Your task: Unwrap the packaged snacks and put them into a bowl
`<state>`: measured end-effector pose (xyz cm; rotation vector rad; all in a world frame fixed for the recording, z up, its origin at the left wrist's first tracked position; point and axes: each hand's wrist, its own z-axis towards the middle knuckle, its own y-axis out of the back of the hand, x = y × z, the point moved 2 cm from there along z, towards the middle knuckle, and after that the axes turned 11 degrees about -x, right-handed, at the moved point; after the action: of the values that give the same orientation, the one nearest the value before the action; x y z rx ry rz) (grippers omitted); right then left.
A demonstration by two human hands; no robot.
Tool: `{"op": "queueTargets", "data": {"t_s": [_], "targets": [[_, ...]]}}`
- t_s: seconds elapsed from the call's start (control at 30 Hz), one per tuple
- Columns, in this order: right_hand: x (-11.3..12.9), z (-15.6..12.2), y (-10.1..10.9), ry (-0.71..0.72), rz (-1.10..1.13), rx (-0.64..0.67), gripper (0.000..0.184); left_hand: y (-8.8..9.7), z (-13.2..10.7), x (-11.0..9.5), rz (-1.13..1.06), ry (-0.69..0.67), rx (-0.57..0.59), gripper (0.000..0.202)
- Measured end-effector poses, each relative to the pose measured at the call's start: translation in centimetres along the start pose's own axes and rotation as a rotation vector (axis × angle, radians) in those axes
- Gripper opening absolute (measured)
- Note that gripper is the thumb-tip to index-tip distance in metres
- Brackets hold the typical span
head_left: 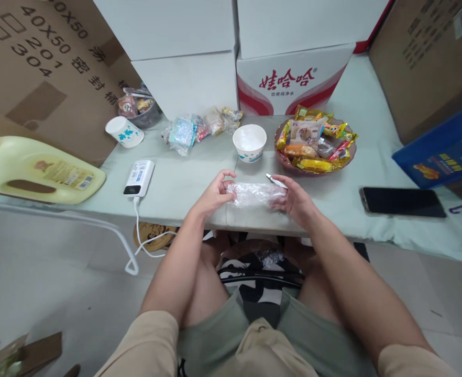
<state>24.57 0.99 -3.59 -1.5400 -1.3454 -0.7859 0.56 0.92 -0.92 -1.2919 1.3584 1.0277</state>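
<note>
A crinkled bundle of clear plastic wrap (254,195) stretches between my two hands, just above the front part of the table. My left hand (215,193) grips its left end with thumb and fingers. At the other end, my right hand (296,199) closes round the wrap. A small shiny metal-tipped tool (271,178) sticks out by my right fingers; its kind is unclear. Just beyond the hands stands a white paper cup (249,144) with something whitish inside. To the right of the cup, a reddish bowl (289,166) is heaped with wrapped snacks (307,133).
Wrapped packets (184,133) lie before the white boxes (187,84). At left are a tipped paper cup (124,131), a cabled power bank (139,178) and a yellow jug (42,167). A phone (403,202) rests at right. A bag (254,272) sits between the knees.
</note>
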Motion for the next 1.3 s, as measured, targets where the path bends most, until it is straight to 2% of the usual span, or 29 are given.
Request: {"op": "queueTargets", "data": {"t_s": [0.07,0.1,0.13,0.2,0.27,0.3,0.37,0.47,0.57,0.67,0.8,0.87,0.93,1.0,1.03,1.13,1.2,1.3], "targets": [[-0.5,-0.1,-0.4,0.002,-0.116,0.031,0.058,0.1,0.0,-0.1,0.03,0.024,0.033,0.064],[-0.7,-0.1,-0.5,0.027,-0.184,0.011,0.06,0.2,0.1,-0.1,0.061,0.013,0.002,0.065],[-0.8,-0.1,-0.5,0.075,-0.245,-0.04,0.062,0.4,0.2,-0.2,0.102,-0.019,-0.075,0.063],[-0.6,-0.1,-0.5,0.229,-0.345,-0.206,0.06,0.6,0.2,-0.3,0.198,-0.127,-0.311,0.045],[-0.2,-0.4,-0.6,0.39,-0.432,-0.321,0.043,0.2,-0.1,-0.4,0.285,-0.236,-0.475,0.027],[0.0,-0.5,-0.8,0.443,-0.461,-0.319,0.033,-0.3,-0.3,-0.3,0.314,-0.276,-0.476,0.025],[0.2,-1.0,-1.3,0.475,-0.447,-0.211,0.023,-1.8,-0.6,0.0,0.318,-0.318,-0.323,0.039],[-0.1,-1.5,-2.3,0.392,-0.27,0.02,0.027,-3.7,-0.8,0.7,0.204,-0.273,-0.033,0.07],[-0.4,-1.6,-2.8,0.283,-0.037,0.109,0.036,-4.3,-0.2,1.1,0.127,-0.192,0.073,0.067],[-0.6,-1.6,-3.1,0.157,0.115,0.13,0.043,-4.2,0.5,1.0,0.16,-0.178,0.021,0.049],[-0.7,-1.5,-3.0,0.053,0.183,0.093,0.051,-3.8,1.0,1.0,0.138,-0.179,-0.154,0.034],[-0.8,-1.5,-2.7,0.089,0.147,0.043,0.048,-3.6,1.1,1.1,0.062,-0.168,-0.257,0.031],[-0.7,-1.4,-2.1,0.222,0.047,-0.065,0.043,-3.3,1.1,1.3,-0.053,-0.128,-0.317,0.033],[-0.7,-1.4,-1.7,0.344,-0.039,-0.17,0.046,-3.2,1.3,1.5,-0.155,-0.065,-0.289,0.038],[-0.7,-1.4,-1.6,0.356,-0.051,-0.188,0.051,-3.2,1.3,1.6,-0.183,-0.038,-0.249,0.042],[-1.2,-1.2,-2.0,0.201,-0.009,-0.103,0.071,-3.6,1.6,2.0,-0.114,-0.031,-0.137,0.045],[-1.5,-1.2,-2.7,0.085,-0.007,-0.065,0.077,-4.0,1.8,2.2,0.039,-0.089,-0.124,0.042],[-1.6,-1.2,-3.3,0.058,-0.052,-0.143,0.074,-4.6,2.0,2.1,0.214,-0.2,-0.132,0.038]]}}
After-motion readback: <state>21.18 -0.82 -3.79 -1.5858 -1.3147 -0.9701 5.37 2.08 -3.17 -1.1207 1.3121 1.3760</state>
